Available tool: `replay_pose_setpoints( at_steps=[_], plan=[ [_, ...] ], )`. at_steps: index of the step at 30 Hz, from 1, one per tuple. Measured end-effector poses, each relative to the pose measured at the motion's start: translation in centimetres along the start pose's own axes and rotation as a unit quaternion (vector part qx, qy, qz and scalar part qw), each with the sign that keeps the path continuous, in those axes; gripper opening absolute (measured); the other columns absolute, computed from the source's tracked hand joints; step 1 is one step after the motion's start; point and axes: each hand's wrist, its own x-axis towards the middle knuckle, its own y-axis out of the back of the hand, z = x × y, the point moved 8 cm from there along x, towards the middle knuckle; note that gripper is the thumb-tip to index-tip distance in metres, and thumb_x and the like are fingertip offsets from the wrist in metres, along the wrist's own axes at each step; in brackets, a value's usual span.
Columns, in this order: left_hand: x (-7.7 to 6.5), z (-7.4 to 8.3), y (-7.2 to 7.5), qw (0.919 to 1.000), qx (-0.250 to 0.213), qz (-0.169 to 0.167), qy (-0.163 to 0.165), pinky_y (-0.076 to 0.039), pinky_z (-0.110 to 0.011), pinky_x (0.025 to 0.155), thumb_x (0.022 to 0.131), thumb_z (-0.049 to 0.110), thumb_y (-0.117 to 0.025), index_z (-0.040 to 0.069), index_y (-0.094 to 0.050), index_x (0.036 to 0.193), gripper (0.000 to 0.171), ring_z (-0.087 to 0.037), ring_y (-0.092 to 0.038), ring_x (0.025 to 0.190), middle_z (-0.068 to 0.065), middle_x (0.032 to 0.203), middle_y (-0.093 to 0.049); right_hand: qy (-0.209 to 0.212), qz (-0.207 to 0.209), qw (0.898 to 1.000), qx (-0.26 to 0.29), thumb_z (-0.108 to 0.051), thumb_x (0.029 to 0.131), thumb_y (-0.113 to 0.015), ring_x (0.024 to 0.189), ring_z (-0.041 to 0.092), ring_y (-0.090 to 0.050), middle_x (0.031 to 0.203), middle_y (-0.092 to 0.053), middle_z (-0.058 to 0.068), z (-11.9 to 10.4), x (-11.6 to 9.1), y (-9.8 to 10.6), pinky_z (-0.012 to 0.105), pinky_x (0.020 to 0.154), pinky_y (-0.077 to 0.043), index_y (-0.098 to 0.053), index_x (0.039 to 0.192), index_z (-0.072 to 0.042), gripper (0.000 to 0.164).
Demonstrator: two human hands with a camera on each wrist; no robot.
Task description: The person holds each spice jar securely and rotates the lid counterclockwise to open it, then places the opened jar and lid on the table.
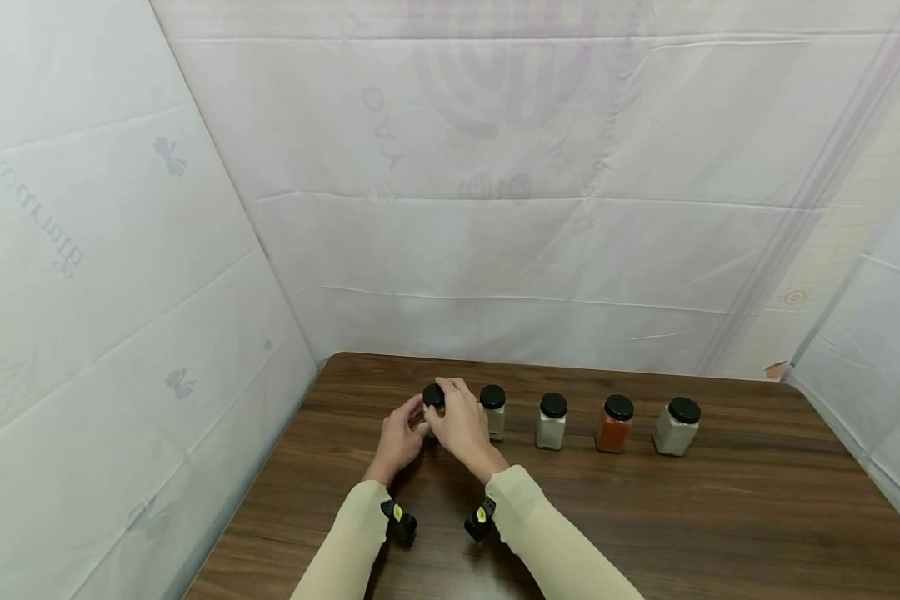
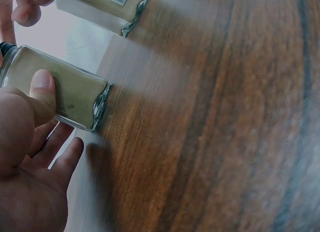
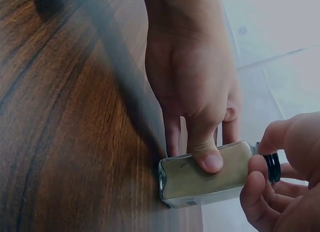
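A square glass spice jar [image 3: 227,169] of greenish-brown powder stands upright at the left end of a row. My left hand [image 1: 399,440] grips its body, the thumb [image 2: 44,87] pressed flat against the near glass side. At the top, my right hand [image 1: 461,423] has its thumb and fingers curled about the black lid [image 1: 432,394]. Part of the lid is hidden by those fingers. In the right wrist view the jar's base meets the table. Close beside it on the right is another spice jar [image 1: 494,421] with pale greenish contents.
Farther right along the wooden table [image 1: 720,517] stand a jar of whitish powder [image 1: 550,432], a jar of orange-red powder [image 1: 612,434] and a jar of pale grey powder [image 1: 675,435], all black-lidded. White sheeting [image 1: 457,250] hangs behind the table and at its sides.
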Motion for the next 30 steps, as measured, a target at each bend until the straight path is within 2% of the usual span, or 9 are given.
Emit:
replay_pose_setpoints(
  at_steps=[6,10,14,17,20,23,26,30],
  plan=[
    [0.00,-0.01,-0.01,0.9998,0.018,0.005,-0.007,-0.052,-0.046,0.100,0.094,-0.001,-0.070,-0.001,-0.058,0.142,0.049,-0.034,-0.065,0.122,-0.021,0.134,-0.065,-0.021,0.024,0.999,0.020,-0.030,0.094,-0.078,0.102,0.031,-0.068,0.137,-0.058,0.013,0.45,-0.04,0.11,0.044,0.076,-0.059,-0.058,0.144,-0.011,0.057],
    [0.06,0.09,-0.13,0.9999,0.013,0.001,-0.005,-0.052,-0.046,0.100,0.095,0.002,-0.071,-0.002,-0.057,0.142,0.049,-0.034,-0.064,0.122,-0.020,0.134,-0.066,-0.032,0.047,0.998,0.031,-0.032,0.092,-0.080,0.081,0.026,-0.067,0.129,-0.060,0.013,0.66,-0.10,0.34,0.039,0.067,-0.057,-0.063,0.137,-0.009,0.053],
    [0.06,0.00,-0.27,1.0000,0.000,-0.005,0.004,-0.052,-0.046,0.101,0.096,0.003,-0.071,-0.003,-0.056,0.143,0.050,-0.035,-0.063,0.124,-0.022,0.137,-0.063,-0.035,0.050,0.997,0.035,-0.030,0.093,-0.079,0.062,0.018,-0.058,0.125,-0.062,0.012,0.75,-0.09,0.45,0.034,0.058,-0.053,-0.067,0.131,-0.008,0.046],
    [0.00,-0.09,-0.28,0.9999,-0.003,-0.008,0.006,-0.052,-0.046,0.101,0.096,0.004,-0.070,-0.003,-0.056,0.143,0.049,-0.036,-0.063,0.124,-0.022,0.137,-0.063,-0.031,0.043,0.998,0.036,-0.027,0.094,-0.078,0.070,0.020,-0.063,0.126,-0.062,0.012,0.67,-0.10,0.44,0.035,0.062,-0.055,-0.066,0.133,-0.009,0.045],
    [-0.03,-0.18,-0.19,1.0000,0.000,-0.006,0.004,-0.052,-0.047,0.101,0.096,0.002,-0.070,-0.002,-0.056,0.143,0.049,-0.036,-0.063,0.124,-0.021,0.136,-0.064,-0.022,0.030,0.998,0.045,-0.023,0.095,-0.076,0.093,0.027,-0.069,0.131,-0.062,0.011,0.47,-0.16,0.40,0.040,0.074,-0.059,-0.064,0.137,-0.010,0.046],
    [-0.05,-0.25,-0.10,1.0000,0.000,-0.006,0.002,-0.052,-0.046,0.101,0.096,-0.001,-0.068,-0.001,-0.056,0.144,0.049,-0.036,-0.062,0.125,-0.021,0.138,-0.063,-0.008,0.017,0.998,0.056,-0.017,0.096,-0.074,0.111,0.031,-0.067,0.136,-0.060,0.011,0.21,-0.21,0.33,0.045,0.085,-0.058,-0.062,0.141,-0.009,0.047],
    [-0.06,-0.19,-0.09,0.9999,-0.001,-0.010,-0.004,-0.052,-0.046,0.100,0.096,-0.004,-0.066,-0.003,-0.054,0.145,0.050,-0.038,-0.060,0.127,-0.023,0.140,-0.060,0.002,0.011,0.998,0.063,-0.014,0.096,-0.072,0.115,0.031,-0.066,0.139,-0.059,0.012,0.07,-0.22,0.33,0.046,0.088,-0.057,-0.060,0.142,-0.008,0.048],
    [-0.11,-0.03,-0.08,0.9999,-0.004,-0.013,0.000,-0.052,-0.046,0.101,0.097,-0.004,-0.066,-0.002,-0.053,0.145,0.050,-0.038,-0.058,0.130,-0.023,0.142,-0.058,0.003,0.006,0.998,0.062,-0.013,0.097,-0.071,0.113,0.030,-0.066,0.141,-0.058,0.011,0.08,-0.19,0.27,0.045,0.086,-0.058,-0.059,0.143,-0.009,0.048]
  ],
)
